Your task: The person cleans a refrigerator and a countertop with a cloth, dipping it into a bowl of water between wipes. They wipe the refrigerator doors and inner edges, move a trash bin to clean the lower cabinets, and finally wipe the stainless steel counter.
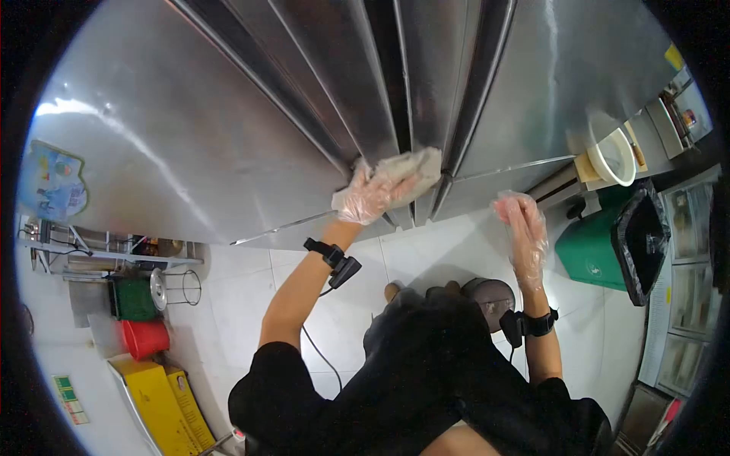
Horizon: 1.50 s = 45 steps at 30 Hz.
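My left hand (366, 199), in a clear plastic glove, presses a pale, greyish cloth (411, 173) against the lower inner edges of two steel cabinet doors (251, 144). The fingers are closed over the cloth, where a dark gap runs between the doors. My right hand (523, 232), also in a clear glove, hangs in the air below the right steel door (547, 91). Its fingers are loosely bent, and I see no object in them. A black strap with a small device sits on each wrist.
A green bin (597, 254) with a black liner stands at the right, below a white bowl (613, 157) on a shelf. At the left are a metal rack (114, 251), a red bucket (144, 338) and a yellow box (156, 403). A dark round object (490, 300) is beside my feet.
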Each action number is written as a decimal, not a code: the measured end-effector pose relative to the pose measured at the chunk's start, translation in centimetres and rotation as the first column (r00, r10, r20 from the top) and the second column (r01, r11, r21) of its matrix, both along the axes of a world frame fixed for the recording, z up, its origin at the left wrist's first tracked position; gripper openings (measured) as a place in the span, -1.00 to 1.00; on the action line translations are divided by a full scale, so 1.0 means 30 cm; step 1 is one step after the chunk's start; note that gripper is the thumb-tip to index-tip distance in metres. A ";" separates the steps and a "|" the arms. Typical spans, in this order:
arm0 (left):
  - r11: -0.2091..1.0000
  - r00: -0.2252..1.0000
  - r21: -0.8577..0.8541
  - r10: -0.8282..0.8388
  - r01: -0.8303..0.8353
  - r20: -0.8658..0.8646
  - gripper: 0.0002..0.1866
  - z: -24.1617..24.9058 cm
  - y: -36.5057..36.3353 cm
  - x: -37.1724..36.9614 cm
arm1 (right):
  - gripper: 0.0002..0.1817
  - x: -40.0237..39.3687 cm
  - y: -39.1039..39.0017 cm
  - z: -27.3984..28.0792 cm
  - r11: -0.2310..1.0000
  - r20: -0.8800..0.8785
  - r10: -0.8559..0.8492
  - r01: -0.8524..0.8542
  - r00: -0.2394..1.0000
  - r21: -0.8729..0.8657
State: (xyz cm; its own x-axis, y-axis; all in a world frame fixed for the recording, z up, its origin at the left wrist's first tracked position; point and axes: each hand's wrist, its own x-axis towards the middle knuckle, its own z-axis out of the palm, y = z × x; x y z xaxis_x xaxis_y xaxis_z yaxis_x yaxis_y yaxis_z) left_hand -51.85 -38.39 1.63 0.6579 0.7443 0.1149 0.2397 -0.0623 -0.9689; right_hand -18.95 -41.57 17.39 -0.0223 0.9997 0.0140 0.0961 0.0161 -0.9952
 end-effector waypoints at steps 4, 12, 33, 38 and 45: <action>0.920 0.596 -0.193 -0.053 0.341 0.801 -0.38 0.075 -0.087 0.056 | -0.78 0.004 -0.026 -0.033 0.998 -0.083 0.058 -0.059 0.995 -0.006; 0.976 0.561 -0.095 -0.032 0.196 0.827 -0.41 0.228 -0.169 -0.065 | -0.81 -0.102 -0.020 -0.025 0.958 0.101 0.256 -0.266 0.961 0.111; 0.765 -0.011 0.473 -0.530 -0.438 0.848 -0.22 0.808 -0.579 -0.607 | -0.86 -0.518 0.020 0.192 0.694 0.290 0.434 -0.522 0.853 0.496; 0.926 0.169 0.366 -0.347 -0.093 0.922 -0.27 0.755 -0.379 -0.214 | -0.88 -0.646 -0.014 0.208 0.629 0.220 0.511 -0.536 0.831 0.563; 0.978 0.300 0.209 -0.197 -0.008 0.933 -0.28 0.736 -0.258 -0.091 | -0.87 -0.596 0.011 0.186 0.728 0.210 0.304 -0.369 0.929 0.578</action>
